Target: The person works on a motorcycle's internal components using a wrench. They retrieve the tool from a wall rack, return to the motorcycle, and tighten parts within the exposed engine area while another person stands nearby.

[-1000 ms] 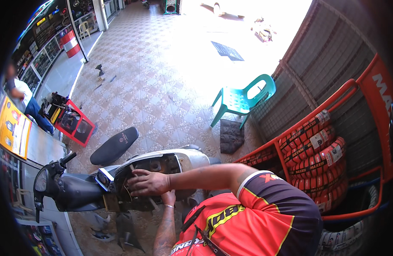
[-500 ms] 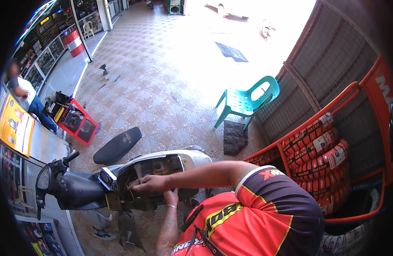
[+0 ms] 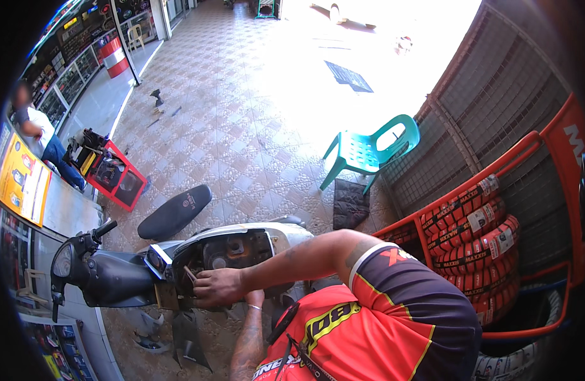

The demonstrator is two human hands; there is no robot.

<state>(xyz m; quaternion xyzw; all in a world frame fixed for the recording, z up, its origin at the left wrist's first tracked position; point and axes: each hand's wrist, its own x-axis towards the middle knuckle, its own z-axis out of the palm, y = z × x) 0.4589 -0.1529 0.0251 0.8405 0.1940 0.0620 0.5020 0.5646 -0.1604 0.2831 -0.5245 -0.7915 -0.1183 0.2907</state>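
A scooter (image 3: 118, 279) stands across in front of me, its handlebar to the left and its body opened up, baring a dark engine cavity (image 3: 232, 247). My right hand (image 3: 219, 287) reaches over from the right into the front of this cavity. Its fingers are curled, and a thin brownish stick-like piece (image 3: 189, 274) juts up beside them; its kind is unclear. Below the right wrist, my left hand (image 3: 255, 297) with a bracelet at its wrist goes in at the scooter's near side. The left fingers are hidden behind the right forearm and scooter.
Beyond the scooter lies a black seat (image 3: 175, 212), near a red tool cart (image 3: 118, 179). Loose dark panels (image 3: 191, 341) are on the near floor. A green plastic chair (image 3: 362, 152) stands ahead. To the right, a red rack (image 3: 534, 143) holds wrapped tires (image 3: 470, 254). A person (image 3: 41, 136) sits far left.
My right hand has turned and lowered slightly, its back now more upward. The thin piece beside its fingers now shows more plainly. The left hand stays in about the same place.
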